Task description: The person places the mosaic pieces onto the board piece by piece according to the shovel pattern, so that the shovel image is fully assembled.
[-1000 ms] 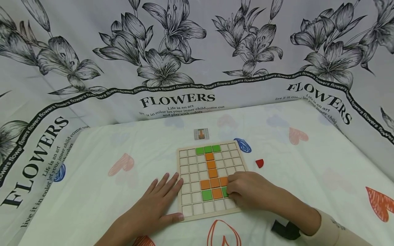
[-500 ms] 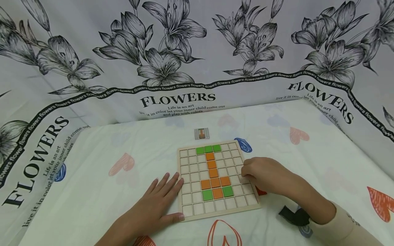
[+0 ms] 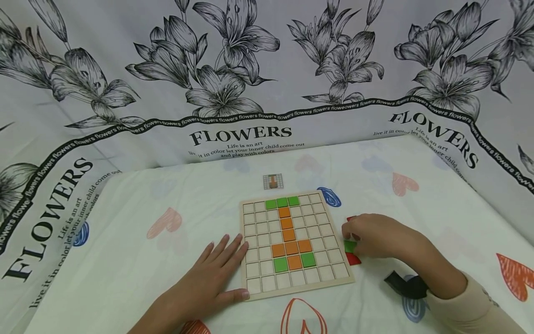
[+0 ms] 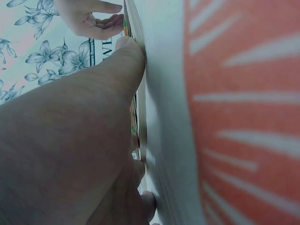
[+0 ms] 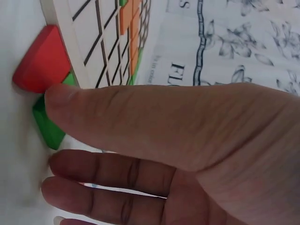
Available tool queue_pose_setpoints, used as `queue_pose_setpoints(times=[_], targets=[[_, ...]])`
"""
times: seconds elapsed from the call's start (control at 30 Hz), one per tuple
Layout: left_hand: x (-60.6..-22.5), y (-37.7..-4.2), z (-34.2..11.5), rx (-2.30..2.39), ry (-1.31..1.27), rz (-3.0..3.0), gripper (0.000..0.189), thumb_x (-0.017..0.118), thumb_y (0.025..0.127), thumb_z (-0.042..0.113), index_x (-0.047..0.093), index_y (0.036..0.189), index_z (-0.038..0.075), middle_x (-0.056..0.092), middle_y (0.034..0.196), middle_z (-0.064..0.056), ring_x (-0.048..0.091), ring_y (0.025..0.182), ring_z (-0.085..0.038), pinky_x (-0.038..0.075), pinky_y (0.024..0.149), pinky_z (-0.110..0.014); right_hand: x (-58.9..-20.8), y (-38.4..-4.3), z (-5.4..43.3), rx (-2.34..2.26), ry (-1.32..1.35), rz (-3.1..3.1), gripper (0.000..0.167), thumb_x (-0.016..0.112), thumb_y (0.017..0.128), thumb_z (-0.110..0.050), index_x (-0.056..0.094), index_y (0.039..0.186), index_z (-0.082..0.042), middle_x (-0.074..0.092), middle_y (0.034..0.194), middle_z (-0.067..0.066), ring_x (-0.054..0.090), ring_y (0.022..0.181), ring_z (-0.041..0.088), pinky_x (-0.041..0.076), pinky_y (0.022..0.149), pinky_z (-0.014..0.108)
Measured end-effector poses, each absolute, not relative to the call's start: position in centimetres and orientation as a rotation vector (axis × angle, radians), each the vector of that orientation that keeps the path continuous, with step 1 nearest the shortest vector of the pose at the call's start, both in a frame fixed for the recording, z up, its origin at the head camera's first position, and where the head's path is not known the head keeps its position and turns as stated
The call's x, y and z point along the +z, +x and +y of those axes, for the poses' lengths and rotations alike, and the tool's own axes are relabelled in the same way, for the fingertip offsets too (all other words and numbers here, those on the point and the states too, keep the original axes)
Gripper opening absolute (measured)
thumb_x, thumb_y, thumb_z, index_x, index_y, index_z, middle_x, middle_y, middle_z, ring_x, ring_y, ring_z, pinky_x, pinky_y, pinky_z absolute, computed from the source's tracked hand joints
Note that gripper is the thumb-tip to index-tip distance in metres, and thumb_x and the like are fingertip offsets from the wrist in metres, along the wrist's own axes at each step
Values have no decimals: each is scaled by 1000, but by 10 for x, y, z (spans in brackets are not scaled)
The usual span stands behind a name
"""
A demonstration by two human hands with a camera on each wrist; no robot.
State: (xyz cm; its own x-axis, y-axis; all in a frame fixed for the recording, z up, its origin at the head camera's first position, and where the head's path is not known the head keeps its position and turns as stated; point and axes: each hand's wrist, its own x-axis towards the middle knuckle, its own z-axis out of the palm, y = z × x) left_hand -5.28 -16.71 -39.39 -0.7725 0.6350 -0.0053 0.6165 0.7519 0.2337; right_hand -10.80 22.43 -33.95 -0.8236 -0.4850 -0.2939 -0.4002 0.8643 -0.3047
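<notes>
The pale wooden grid board (image 3: 260, 280) lies on the cloth, with several green tiles (image 3: 281, 265) and orange tiles (image 3: 290, 247) set in its squares. My left hand (image 3: 208, 278) is spread at the board's left edge, fingertips and thumb touching it. Beyond the right edge, my right hand (image 3: 377, 235) reaches down over a loose green piece (image 3: 349, 246). In the right wrist view, its thumb overlaps this green piece (image 5: 48, 125), while the fingers extend below it, apart from the thumb. A red piece (image 5: 43, 61) lies beside it, against the board.
A small printed card (image 3: 273, 181) with a grid picture lies behind the board. A second red piece (image 3: 350, 218) shows partly behind my right hand. A black band-like object (image 3: 406, 284) is by the right wrist. Flower-printed cloth (image 3: 250, 83) rises at the back.
My right hand has moved rightward off the board to the loose pieces beside it, uncovering the green tile at the lower right of the pattern. The left hand stays in place.
</notes>
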Motion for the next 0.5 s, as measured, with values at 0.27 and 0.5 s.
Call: queue_pose_setpoints(times=[0.27, 0.5], targets=[[-393, -52, -167, 346, 1023, 2855, 88, 43, 96, 69, 26, 160, 12, 18, 166, -9, 15, 150, -37, 21, 114, -62, -343, -105, 216, -265, -640, 2705, 24, 81, 75, -2, 67, 84, -19, 52, 72, -7, 48, 68, 13, 43, 60, 29], [-393, -52, -167, 351, 1011, 2844, 88, 43, 96, 70, 25, 160, 12, 17, 166, -9, 14, 151, -37, 20, 115, -62, -345, -104, 213, -213, -683, 2740, 23, 85, 74, -9, 67, 83, -17, 49, 72, -7, 47, 66, 11, 42, 58, 27]])
